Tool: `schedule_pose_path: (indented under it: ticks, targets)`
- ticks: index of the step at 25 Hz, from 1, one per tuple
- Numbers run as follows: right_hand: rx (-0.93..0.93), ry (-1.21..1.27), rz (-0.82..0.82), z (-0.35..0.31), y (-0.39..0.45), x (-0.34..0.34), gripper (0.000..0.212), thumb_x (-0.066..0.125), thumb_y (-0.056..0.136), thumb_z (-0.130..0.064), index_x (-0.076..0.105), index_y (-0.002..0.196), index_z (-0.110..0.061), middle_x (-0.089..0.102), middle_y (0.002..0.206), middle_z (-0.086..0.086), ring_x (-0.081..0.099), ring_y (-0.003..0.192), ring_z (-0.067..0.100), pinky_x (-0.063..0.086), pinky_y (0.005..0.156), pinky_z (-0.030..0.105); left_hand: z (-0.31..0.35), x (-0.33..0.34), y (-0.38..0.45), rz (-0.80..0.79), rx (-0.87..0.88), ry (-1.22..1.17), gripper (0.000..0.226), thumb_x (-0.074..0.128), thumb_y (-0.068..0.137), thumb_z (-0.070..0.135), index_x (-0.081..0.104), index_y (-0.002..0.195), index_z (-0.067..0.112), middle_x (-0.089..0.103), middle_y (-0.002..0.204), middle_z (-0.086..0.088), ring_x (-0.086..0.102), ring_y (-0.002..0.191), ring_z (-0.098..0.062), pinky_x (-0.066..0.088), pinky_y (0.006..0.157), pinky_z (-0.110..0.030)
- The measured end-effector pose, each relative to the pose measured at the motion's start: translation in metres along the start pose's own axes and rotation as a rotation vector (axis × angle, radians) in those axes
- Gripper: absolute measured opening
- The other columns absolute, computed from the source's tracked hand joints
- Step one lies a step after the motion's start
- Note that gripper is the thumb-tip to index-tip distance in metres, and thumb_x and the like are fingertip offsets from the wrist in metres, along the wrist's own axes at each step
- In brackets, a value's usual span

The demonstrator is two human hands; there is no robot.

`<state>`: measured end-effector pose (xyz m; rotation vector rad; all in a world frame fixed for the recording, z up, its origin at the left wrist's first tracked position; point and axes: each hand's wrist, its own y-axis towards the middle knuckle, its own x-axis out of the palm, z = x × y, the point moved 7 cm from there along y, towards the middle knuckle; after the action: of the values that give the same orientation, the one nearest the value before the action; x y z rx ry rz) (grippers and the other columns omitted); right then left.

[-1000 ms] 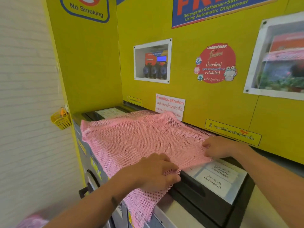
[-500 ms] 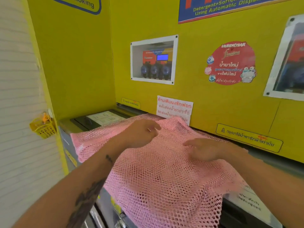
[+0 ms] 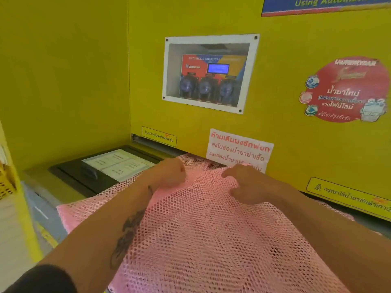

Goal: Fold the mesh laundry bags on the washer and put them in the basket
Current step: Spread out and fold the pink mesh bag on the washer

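Note:
A pink mesh laundry bag (image 3: 203, 240) lies spread across the top of the washer (image 3: 42, 187), doubled over, with its near part hanging toward me. My left hand (image 3: 171, 172) is closed on the far folded edge of the bag, close to the yellow back wall. My right hand (image 3: 247, 182) rests beside it on the same far edge, fingers curled into the mesh. Both forearms reach over the bag. No full basket shows in this view.
A black detergent drawer lid (image 3: 101, 168) with white labels sits on the washer top at the left. The yellow wall carries a white paper notice (image 3: 239, 149) and a windowed dispenser panel (image 3: 209, 72). A yellow plastic basket edge (image 3: 6, 182) shows at the far left.
Both hands carried the near edge of the bag away from me and up over it, folding it toward the back wall. The view has moved closer and to the left.

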<state>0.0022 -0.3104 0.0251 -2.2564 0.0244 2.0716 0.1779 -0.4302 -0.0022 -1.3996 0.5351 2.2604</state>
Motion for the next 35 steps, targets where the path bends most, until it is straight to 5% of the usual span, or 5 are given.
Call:
schedule_pose_path:
  ticks: [14, 20, 25, 30, 35]
  targets:
    - [-0.008, -0.357, 0.392, -0.034, 0.042, -0.004, 0.017, 0.057, 0.08, -0.02, 0.045, 0.091, -0.026, 0.063, 0.091, -0.004, 0.057, 0.085, 0.021, 0.037, 0.092, 0.041, 0.008, 0.019, -0.004, -0.011, 0.17, -0.18, 0.006, 0.071, 0.083, 0.033, 0.066, 0.085, 0.031, 0.05, 0.095, 0.014, 0.055, 0.091, -0.015, 0.05, 0.083, -0.033]
    - [-0.059, 0.052, -0.302, -0.021, -0.011, 0.016, 0.018, 0.059, 0.09, -0.023, 0.068, 0.103, -0.032, 0.068, 0.103, -0.015, 0.062, 0.095, 0.005, 0.051, 0.082, 0.023, 0.012, 0.023, -0.009, -0.099, 0.185, -0.475, 0.037, 0.068, 0.083, 0.009, 0.054, 0.106, 0.035, 0.063, 0.101, 0.004, 0.064, 0.087, -0.016, 0.051, 0.062, -0.029]
    - [0.091, 0.156, 0.178, 0.009, 0.025, -0.019, 0.034, 0.047, 0.094, -0.009, 0.061, 0.121, -0.024, 0.055, 0.13, 0.001, 0.053, 0.112, 0.023, 0.045, 0.083, 0.03, 0.036, 0.012, -0.011, 0.099, 0.402, -0.234, 0.021, 0.062, 0.079, 0.001, 0.067, 0.087, 0.019, 0.054, 0.086, 0.008, 0.054, 0.084, -0.014, 0.047, 0.071, -0.033]
    - [0.112, 0.064, -0.134, 0.014, 0.049, 0.016, 0.02, 0.052, 0.088, -0.013, 0.065, 0.094, -0.026, 0.064, 0.108, -0.001, 0.058, 0.108, 0.028, 0.047, 0.078, 0.03, 0.041, 0.01, -0.023, -0.004, 0.395, -0.504, 0.024, 0.062, 0.084, 0.01, 0.072, 0.098, 0.027, 0.058, 0.098, 0.004, 0.056, 0.092, -0.012, 0.046, 0.079, -0.029]
    - [0.011, -0.114, 0.565, -0.002, 0.04, -0.049, 0.015, 0.059, 0.088, -0.015, 0.068, 0.1, -0.017, 0.059, 0.104, 0.006, 0.052, 0.101, 0.027, 0.046, 0.085, 0.04, 0.024, 0.006, -0.024, 0.031, 0.132, -0.666, 0.024, 0.051, 0.099, 0.027, 0.065, 0.116, 0.035, 0.062, 0.105, 0.006, 0.061, 0.089, -0.011, 0.055, 0.076, -0.033]
